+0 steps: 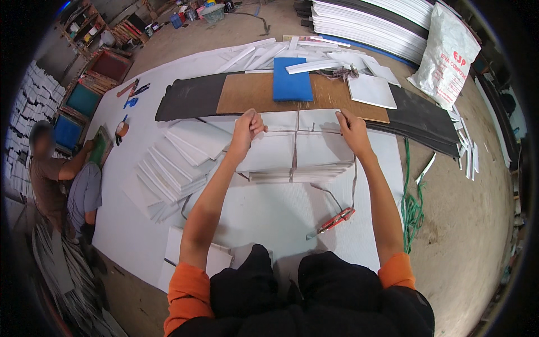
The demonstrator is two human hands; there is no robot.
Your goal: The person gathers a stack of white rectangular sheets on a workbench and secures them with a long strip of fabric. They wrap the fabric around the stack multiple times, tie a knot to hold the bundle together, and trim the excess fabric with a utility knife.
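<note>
In front of me lies a stack of white sheets (pixel 324 147), tied into a bundle with dark string (pixel 294 147) that crosses on its top. My left hand (pixel 247 130) is closed at the bundle's far left corner, where the string running across the top meets my fingers. At the far right corner my right hand (pixel 353 130) pinches the string, and a loose length hangs down from there. A red utility knife (pixel 336 219) with its blade out lies on the white sheet surface nearer to me, right of the middle.
Fanned white sheets (pixel 171 163) lie left of the bundle. Beyond it are dark mats (pixel 191 92), a brown board (pixel 247 92) and a blue block (pixel 292 81). Green rope (pixel 414 210) lies at the right, a white sack (pixel 446 59) farther off. Another person (pixel 53 174) sits at the left.
</note>
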